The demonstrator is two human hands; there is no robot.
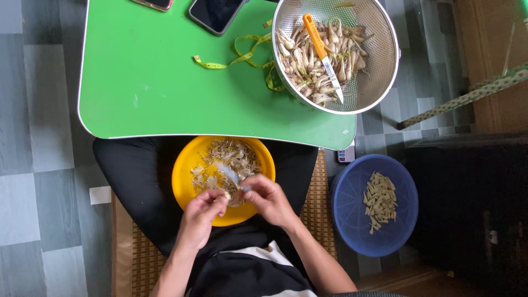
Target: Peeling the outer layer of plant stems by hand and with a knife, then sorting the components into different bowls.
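A yellow bowl (184, 170) of papery peelings rests on my lap. Over its near edge my left hand (202, 216) pinches a small pale bulb (226, 194) between the fingertips. My right hand (269, 199) grips a small knife (230, 175) whose blade points up-left over the bowl, right next to the bulb. The two hands nearly touch. On the green table (143, 82) stands a metal colander (379, 82) full of unpeeled bulbs with roots, and an orange-handled knife (322, 52) lies on top of them.
A blue basket (346, 209) with peeled pieces sits on the floor at my right. A yellow measuring tape (239, 55) and two phones (215, 14) lie on the table. A woven mat is under me; a patterned pole (467, 98) leans at right.
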